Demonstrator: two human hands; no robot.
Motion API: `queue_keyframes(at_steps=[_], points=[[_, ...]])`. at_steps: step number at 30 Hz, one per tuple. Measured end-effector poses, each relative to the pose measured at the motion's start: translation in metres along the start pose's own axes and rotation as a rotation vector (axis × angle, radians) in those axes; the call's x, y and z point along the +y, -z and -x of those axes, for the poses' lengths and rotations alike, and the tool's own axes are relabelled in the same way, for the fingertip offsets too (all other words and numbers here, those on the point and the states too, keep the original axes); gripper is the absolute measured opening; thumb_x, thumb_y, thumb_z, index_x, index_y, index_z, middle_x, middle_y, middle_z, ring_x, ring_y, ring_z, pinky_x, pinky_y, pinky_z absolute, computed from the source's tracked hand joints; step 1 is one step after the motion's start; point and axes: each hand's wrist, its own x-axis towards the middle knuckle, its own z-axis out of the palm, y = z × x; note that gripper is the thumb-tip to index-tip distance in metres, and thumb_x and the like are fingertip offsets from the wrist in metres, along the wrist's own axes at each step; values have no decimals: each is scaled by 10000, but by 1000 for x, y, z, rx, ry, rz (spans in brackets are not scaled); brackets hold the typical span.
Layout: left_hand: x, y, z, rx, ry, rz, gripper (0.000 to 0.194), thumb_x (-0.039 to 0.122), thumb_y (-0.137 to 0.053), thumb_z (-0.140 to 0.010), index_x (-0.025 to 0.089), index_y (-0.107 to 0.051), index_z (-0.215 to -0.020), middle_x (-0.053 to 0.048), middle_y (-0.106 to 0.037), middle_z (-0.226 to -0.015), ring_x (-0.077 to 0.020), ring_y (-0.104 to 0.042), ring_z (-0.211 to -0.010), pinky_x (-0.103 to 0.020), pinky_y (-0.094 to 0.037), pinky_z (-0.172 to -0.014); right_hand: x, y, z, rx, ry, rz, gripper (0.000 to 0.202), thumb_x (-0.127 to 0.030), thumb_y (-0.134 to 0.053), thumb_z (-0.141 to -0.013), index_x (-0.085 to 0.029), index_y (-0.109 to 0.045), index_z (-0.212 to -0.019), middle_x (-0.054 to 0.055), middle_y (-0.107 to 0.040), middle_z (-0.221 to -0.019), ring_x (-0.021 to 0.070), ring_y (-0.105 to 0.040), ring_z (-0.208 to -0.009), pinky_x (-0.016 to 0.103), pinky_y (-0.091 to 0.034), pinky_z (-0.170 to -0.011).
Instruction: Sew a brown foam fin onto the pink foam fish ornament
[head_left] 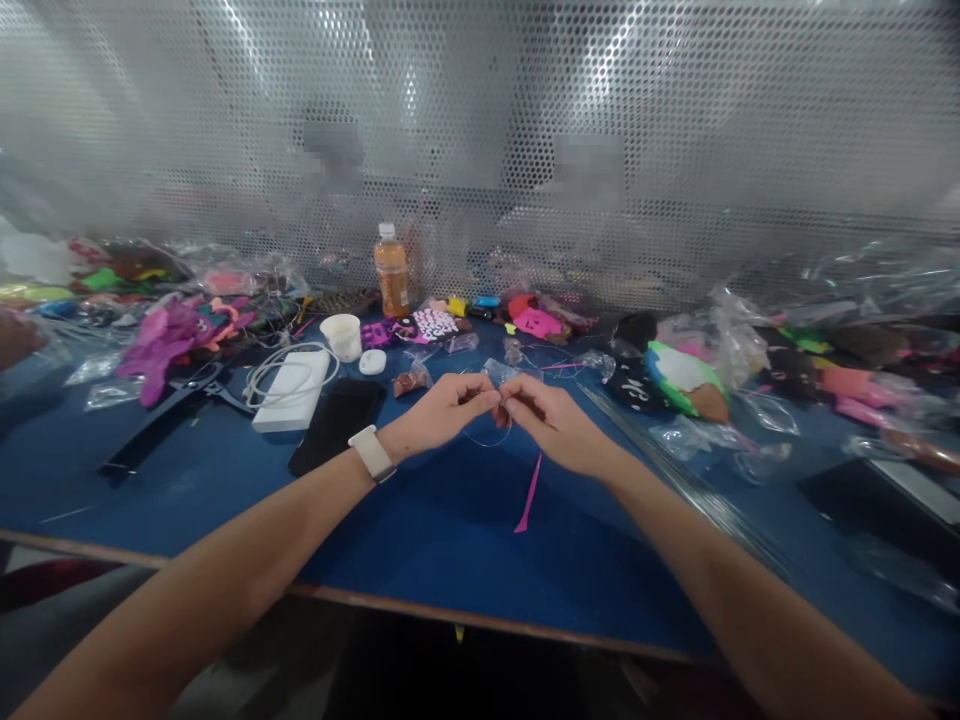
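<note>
Over the middle of the blue table, my left hand [454, 405] and my right hand [547, 415] meet fingertip to fingertip, both closed in a pinch. A thin pale wire [487, 444] runs from between the fingertips and hangs in a small loop below them. Something small and brownish shows at the fingertips, too covered to name. Below my right hand is a narrow pink strip [530, 495] that widens at its lower end; I cannot tell whether it hangs from the fingers or lies on the table. Just beyond the hands lies a clear plastic bag [495, 372].
Left of my hands are a black phone [339, 425], a white box [291, 392] with a coiled cable, a white cup [343, 338] and scissors [199, 380]. An orange drink bottle [391, 275] stands by the perforated metal panel [465, 130]. Long wires [675, 475] lie at right.
</note>
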Motion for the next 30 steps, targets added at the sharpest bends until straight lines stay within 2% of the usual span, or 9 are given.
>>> queue_keyframes(at_steps=[3,6,8,10,13,15,19,26,30], points=[[-4,-6,-1,48,71,33,380,470,-554,-1036,142,-660,-875,24,-509,-683,-85,-396,-587,-231,-303,-559,7,9,-2,57,-62,56,122,-302,-534,-1038,-217,-614,-1072,37,-731,-949,187,-695,-854,337,-554,-797],[-12,-12,0,76,165,171,360,480,-568,-1023,153,-622,-882,53,-414,-647,-72,-361,-539,-229,-279,-529,24,33,1,109,-160,369,158,-317,-630,-978,-215,-645,-1099,63,-760,-1019,228,-715,-920,368,-554,-837],[-17,-14,0,101,215,245,338,470,-556,-1026,163,-594,-890,60,-404,-638,-69,-367,-519,-231,-305,-530,40,55,6,89,-315,683,139,-290,-664,-941,-203,-682,-1047,82,-765,-1000,273,-718,-926,404,-548,-834],[-20,-13,-1,122,252,240,314,452,-548,-1028,169,-590,-899,59,-413,-622,-76,-383,-520,-238,-338,-544,57,75,13,71,-529,924,131,-277,-699,-898,-187,-717,-991,113,-764,-981,325,-718,-958,423,-546,-813],[-21,-11,0,110,281,135,324,448,-584,-1009,160,-613,-864,43,-441,-633,-81,-387,-550,-240,-332,-554,74,94,20,19,-738,1026,175,-337,-714,-891,-198,-749,-991,137,-758,-1020,337,-724,-976,413,-546,-807],[-20,-9,1,86,293,125,340,459,-615,-994,158,-613,-835,41,-440,-647,-77,-373,-556,-239,-310,-551,78,98,21,-5,-787,1026,162,-326,-702,-890,-200,-763,-972,148,-757,-1031,334,-731,-966,403,-545,-799],[-18,-10,2,33,319,309,342,478,-582,-1018,166,-608,-879,69,-380,-587,-74,-349,-511,-244,-306,-544,75,96,20,-42,-855,1030,208,-246,-631,-901,-150,-772,-1020,204,-757,-1067,361,-743,-968,412,-551,-781],[-20,-14,1,99,334,528,307,437,-594,-1020,143,-641,-950,87,-309,-576,-86,-426,-503,-250,-369,-552,71,87,19,-121,-876,1031,306,-127,-528,-935,-65,-734,-1153,273,-738,-1165,390,-732,-1090,441,-550,-875],[-21,-15,1,88,321,556,283,386,-545,-1045,138,-648,-955,70,-356,-586,-87,-468,-500,-247,-376,-562,63,83,21,-79,-873,1052,317,-92,-498,-941,-51,-699,-1183,290,-726,-1169,407,-720,-1117,458,-548,-866]])
